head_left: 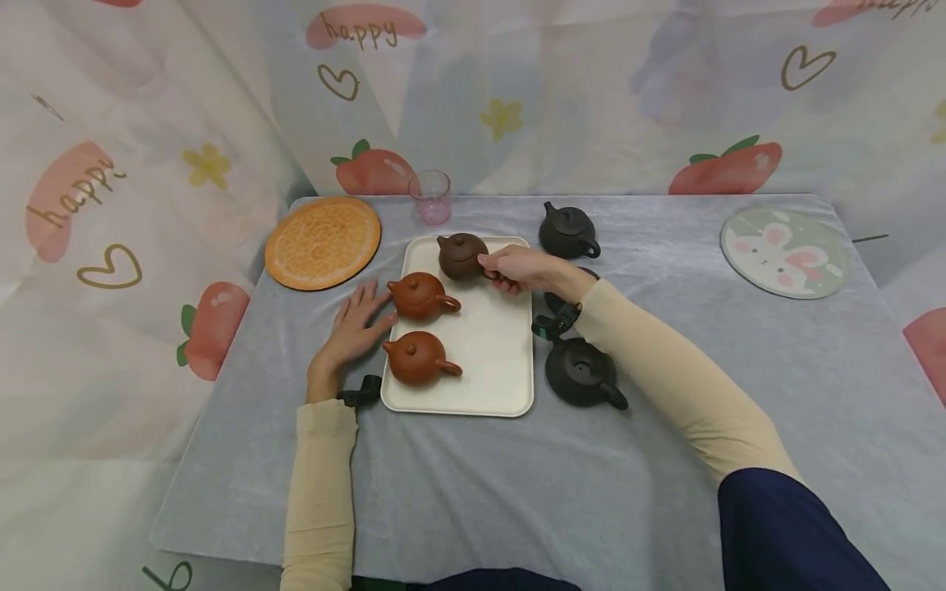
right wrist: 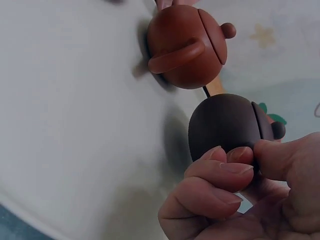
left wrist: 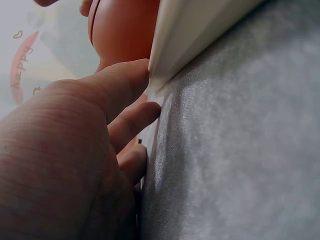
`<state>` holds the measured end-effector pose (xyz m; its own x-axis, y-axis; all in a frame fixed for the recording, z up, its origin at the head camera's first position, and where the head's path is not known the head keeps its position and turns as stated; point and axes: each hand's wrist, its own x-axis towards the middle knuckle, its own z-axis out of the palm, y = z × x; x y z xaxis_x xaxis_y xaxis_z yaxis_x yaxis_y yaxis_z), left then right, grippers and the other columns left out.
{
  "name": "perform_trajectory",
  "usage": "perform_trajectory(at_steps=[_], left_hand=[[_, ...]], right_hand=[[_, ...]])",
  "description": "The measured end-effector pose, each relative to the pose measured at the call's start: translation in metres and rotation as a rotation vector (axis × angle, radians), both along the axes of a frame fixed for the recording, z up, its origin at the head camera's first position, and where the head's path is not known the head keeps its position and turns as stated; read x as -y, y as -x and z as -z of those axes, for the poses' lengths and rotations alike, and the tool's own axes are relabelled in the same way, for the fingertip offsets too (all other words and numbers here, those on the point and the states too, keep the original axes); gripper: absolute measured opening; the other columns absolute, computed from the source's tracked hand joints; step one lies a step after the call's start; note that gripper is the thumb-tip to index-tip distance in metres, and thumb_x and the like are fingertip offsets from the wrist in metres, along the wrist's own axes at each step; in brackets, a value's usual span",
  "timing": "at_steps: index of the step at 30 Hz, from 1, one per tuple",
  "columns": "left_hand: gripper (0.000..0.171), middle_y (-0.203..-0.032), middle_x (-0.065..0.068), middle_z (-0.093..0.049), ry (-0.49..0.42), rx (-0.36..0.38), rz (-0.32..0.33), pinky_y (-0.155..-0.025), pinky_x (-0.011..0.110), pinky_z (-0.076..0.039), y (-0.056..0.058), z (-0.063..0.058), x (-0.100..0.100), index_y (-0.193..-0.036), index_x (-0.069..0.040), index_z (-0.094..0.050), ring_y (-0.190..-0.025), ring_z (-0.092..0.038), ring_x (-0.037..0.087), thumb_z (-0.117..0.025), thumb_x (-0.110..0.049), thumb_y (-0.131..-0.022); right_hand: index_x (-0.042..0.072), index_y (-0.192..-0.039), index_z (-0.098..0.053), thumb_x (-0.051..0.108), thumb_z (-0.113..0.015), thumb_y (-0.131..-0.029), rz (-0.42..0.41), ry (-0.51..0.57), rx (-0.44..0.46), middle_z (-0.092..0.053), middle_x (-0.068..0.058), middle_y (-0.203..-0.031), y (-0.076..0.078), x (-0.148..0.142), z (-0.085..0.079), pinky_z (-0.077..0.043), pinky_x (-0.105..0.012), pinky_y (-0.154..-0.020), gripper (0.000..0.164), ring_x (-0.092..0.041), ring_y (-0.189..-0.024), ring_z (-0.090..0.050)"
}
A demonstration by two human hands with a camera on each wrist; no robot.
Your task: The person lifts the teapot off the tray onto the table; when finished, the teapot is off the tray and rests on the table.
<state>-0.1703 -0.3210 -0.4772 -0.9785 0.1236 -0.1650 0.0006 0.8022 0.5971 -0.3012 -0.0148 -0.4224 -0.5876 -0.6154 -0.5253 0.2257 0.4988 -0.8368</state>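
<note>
A dark brown teapot [head_left: 461,257] is at the far left part of a cream tray [head_left: 484,361]. My right hand [head_left: 521,269] pinches its handle between thumb and curled fingers; in the right wrist view the fingers cover that handle. Two reddish-brown teapots stand along the tray's left side: a middle teapot [head_left: 420,296] and a near teapot [head_left: 418,359]. My left hand [head_left: 358,327] lies with fingers spread on the cloth beside the tray. In the left wrist view its thumb [left wrist: 127,80] touches the tray's edge, close to a reddish-brown teapot [left wrist: 125,32].
Right of the tray stand a black teapot [head_left: 569,231] at the back and another black teapot [head_left: 584,373] nearer, with a dark item partly behind my wrist. A pink glass [head_left: 431,197], an orange round mat [head_left: 323,243] and a rabbit mat [head_left: 785,253] lie farther out.
</note>
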Motion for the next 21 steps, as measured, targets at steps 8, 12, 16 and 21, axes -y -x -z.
perform_trajectory(at_steps=[8,12,16,21], left_hand=[[0.065,-0.165,0.011,-0.003,-0.003,0.004,-0.001,-0.120,0.050,0.006,0.000,-0.001,-0.001,-0.154,-0.011,-0.031,-0.152,0.008,0.028,-0.049,-0.043,-0.100],[0.066,-0.165,0.012,-0.002,-0.007,0.000,0.002,-0.120,0.050,0.006,-0.001,-0.001,-0.001,-0.154,-0.010,-0.030,-0.152,0.008,0.029,-0.049,-0.043,-0.100],[0.065,-0.165,0.010,-0.002,-0.002,-0.001,0.003,-0.120,0.049,0.006,-0.001,0.000,0.000,-0.154,-0.012,-0.031,-0.152,0.008,0.028,-0.048,-0.043,-0.100],[0.065,-0.165,0.010,-0.002,-0.003,-0.004,0.008,-0.120,0.050,0.006,-0.001,0.000,0.000,-0.154,-0.012,-0.030,-0.152,0.008,0.028,-0.048,-0.042,-0.100]], right_hand=[[0.005,-0.081,-0.044,0.039,-0.036,-0.106,-0.011,-0.012,0.004,-0.042,-0.004,-0.073,-0.006,-0.008,-0.006,-0.030,-0.025,-0.054,0.043,-0.012,-0.057,-0.036],[0.004,-0.081,-0.044,0.038,-0.037,-0.106,-0.010,-0.009,0.012,-0.041,-0.004,-0.073,-0.010,-0.011,-0.008,-0.029,-0.024,-0.054,0.043,-0.012,-0.057,-0.035],[0.004,-0.080,-0.044,0.037,-0.037,-0.106,-0.018,-0.002,0.017,-0.041,-0.004,-0.073,-0.014,-0.014,-0.010,-0.027,-0.025,-0.054,0.042,-0.012,-0.057,-0.034],[0.004,-0.079,-0.042,0.037,-0.036,-0.106,-0.046,0.008,0.020,-0.039,-0.004,-0.072,-0.021,-0.019,-0.014,-0.026,-0.025,-0.055,0.043,-0.012,-0.056,-0.032]])
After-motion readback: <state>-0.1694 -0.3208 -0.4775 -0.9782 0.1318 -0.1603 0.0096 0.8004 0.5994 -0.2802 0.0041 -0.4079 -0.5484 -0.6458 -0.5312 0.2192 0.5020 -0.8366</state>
